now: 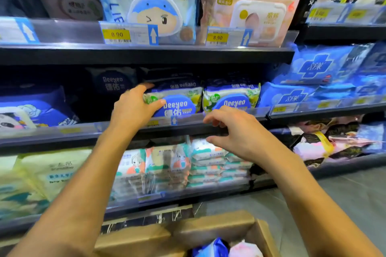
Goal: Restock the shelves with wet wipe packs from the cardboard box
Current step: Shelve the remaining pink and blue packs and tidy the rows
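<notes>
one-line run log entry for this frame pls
step: seating pack on middle shelf | left hand: grip on Deeyeo pack | right hand: empty, by shelf edge | cardboard box: open, packs left

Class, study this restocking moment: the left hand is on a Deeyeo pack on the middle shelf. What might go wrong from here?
1. The left hand grips only the corner of the blue-lidded Deeyeo wipe pack; it might tip over the clear shelf-edge strip.
2. The empty right hand hovers by that strip and may knock it.
3. The brown cardboard box sits underfoot, a likely trip hazard.
</notes>
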`<state>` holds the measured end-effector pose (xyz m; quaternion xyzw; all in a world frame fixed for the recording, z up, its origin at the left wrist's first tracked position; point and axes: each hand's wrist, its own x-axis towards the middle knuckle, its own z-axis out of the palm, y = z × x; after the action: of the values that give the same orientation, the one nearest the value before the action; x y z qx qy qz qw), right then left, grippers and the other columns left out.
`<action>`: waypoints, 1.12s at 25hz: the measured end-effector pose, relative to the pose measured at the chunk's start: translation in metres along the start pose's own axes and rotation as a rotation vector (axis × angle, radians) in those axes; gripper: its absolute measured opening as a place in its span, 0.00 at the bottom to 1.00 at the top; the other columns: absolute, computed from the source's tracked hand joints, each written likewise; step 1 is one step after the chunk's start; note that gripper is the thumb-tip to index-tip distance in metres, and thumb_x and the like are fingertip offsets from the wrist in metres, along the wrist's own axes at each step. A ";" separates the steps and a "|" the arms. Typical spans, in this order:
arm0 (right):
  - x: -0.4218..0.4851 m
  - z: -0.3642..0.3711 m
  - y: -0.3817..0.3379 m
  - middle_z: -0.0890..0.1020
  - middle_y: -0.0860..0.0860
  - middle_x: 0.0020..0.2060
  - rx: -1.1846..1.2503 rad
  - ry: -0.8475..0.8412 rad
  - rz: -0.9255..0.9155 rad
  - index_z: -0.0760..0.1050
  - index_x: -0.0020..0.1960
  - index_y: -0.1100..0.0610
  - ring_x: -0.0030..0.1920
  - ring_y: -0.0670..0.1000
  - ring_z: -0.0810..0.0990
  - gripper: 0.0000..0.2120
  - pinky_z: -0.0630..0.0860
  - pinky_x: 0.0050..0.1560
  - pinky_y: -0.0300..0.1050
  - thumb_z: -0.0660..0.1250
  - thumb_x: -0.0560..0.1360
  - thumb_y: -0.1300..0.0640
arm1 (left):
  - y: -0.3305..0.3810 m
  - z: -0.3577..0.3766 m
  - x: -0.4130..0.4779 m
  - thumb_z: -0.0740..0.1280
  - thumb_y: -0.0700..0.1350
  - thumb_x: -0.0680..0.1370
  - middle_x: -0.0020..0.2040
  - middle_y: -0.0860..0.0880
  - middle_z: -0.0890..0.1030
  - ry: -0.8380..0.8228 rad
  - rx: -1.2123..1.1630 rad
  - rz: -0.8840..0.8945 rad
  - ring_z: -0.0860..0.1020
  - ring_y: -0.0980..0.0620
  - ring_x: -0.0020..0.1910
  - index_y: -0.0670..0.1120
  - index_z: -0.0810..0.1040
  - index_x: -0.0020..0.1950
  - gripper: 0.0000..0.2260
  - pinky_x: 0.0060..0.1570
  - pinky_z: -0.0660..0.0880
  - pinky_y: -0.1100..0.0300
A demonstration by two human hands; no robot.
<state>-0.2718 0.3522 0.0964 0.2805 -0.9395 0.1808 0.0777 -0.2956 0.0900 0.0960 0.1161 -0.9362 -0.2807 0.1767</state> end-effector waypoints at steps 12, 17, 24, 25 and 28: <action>-0.020 0.041 -0.014 0.79 0.51 0.63 -0.167 -0.499 -0.051 0.74 0.67 0.47 0.62 0.55 0.77 0.25 0.73 0.59 0.50 0.75 0.72 0.48 | -0.038 0.009 -0.139 0.70 0.62 0.72 0.60 0.52 0.74 -0.169 0.416 0.510 0.74 0.45 0.57 0.57 0.73 0.65 0.23 0.49 0.74 0.48; -0.079 0.068 -0.005 0.77 0.49 0.66 -0.142 -0.666 -0.005 0.72 0.68 0.45 0.67 0.53 0.74 0.26 0.72 0.64 0.50 0.74 0.72 0.47 | -0.063 0.062 -0.200 0.66 0.65 0.74 0.62 0.57 0.71 -0.522 0.340 0.517 0.71 0.51 0.63 0.61 0.69 0.67 0.23 0.58 0.73 0.52; -0.127 0.104 0.016 0.80 0.49 0.61 -0.117 -0.852 0.118 0.76 0.63 0.47 0.61 0.52 0.78 0.20 0.76 0.60 0.50 0.75 0.73 0.52 | -0.083 0.125 -0.254 0.64 0.65 0.76 0.66 0.56 0.69 -0.838 0.394 0.520 0.68 0.52 0.66 0.60 0.66 0.68 0.23 0.62 0.71 0.53; -0.132 0.105 0.019 0.79 0.48 0.63 -0.116 -0.869 0.149 0.76 0.65 0.46 0.62 0.52 0.77 0.21 0.76 0.62 0.49 0.75 0.74 0.52 | -0.088 0.133 -0.257 0.64 0.64 0.76 0.66 0.55 0.69 -0.880 0.419 0.535 0.68 0.51 0.67 0.59 0.66 0.69 0.23 0.62 0.72 0.51; -0.143 0.108 0.030 0.75 0.47 0.70 -0.114 -0.887 0.220 0.74 0.69 0.45 0.67 0.52 0.75 0.25 0.75 0.64 0.48 0.75 0.74 0.52 | -0.094 0.154 -0.261 0.65 0.61 0.77 0.69 0.51 0.66 -0.968 0.452 0.613 0.66 0.49 0.68 0.56 0.63 0.72 0.26 0.63 0.70 0.50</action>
<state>-0.1742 0.4049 -0.0478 0.2247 -0.9146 -0.0013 -0.3363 -0.1077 0.1700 -0.1466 -0.2642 -0.9374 -0.0324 -0.2248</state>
